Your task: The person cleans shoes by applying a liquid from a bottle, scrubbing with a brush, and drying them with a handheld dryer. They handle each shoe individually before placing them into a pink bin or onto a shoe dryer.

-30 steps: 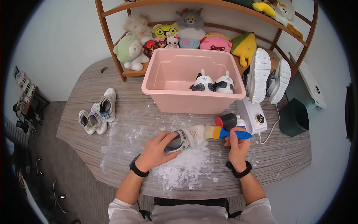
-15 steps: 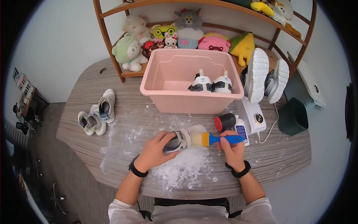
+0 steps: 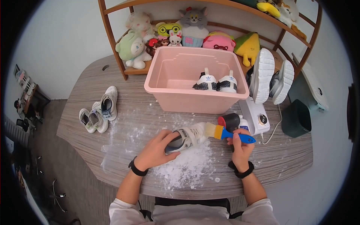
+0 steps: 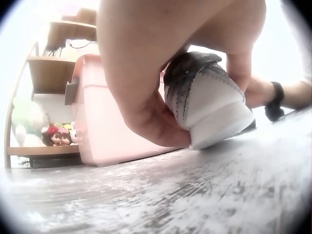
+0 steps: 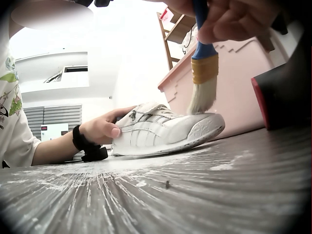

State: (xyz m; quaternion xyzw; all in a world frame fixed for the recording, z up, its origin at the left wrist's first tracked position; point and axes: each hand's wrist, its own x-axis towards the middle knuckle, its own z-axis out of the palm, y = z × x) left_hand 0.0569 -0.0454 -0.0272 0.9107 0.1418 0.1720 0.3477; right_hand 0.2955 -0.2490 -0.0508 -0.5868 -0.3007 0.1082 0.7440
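My left hand (image 3: pixel 155 150) grips a white sneaker (image 3: pixel 192 137) by its heel, fingers and thumb on either side of the collar. The left wrist view shows the shoe's white heel (image 4: pixel 214 109) between them, low over the table. My right hand (image 3: pixel 242 145) pinches the blue handle of a flat paintbrush (image 3: pixel 228 134) with pale bristles and a yellow band. In the right wrist view the bristles (image 5: pixel 202 97) touch the top of the sneaker's toe (image 5: pixel 209 124). White powder (image 3: pixel 183 168) lies scattered on the table under and in front of the shoe.
A pink bin (image 3: pixel 195 101) holding a pair of white sneakers stands behind. A black-and-red cylinder (image 3: pixel 229 120), a white bottle (image 3: pixel 243 123) and a white shoe dryer (image 3: pixel 255 116) bearing two shoes are at right. More shoes (image 3: pixel 98 116) stand left. Plush toys fill the shelf.
The brush swept left from the toe to the laces, then back right to the toe, in my right hand. My left hand keeps its grip on the sneaker.
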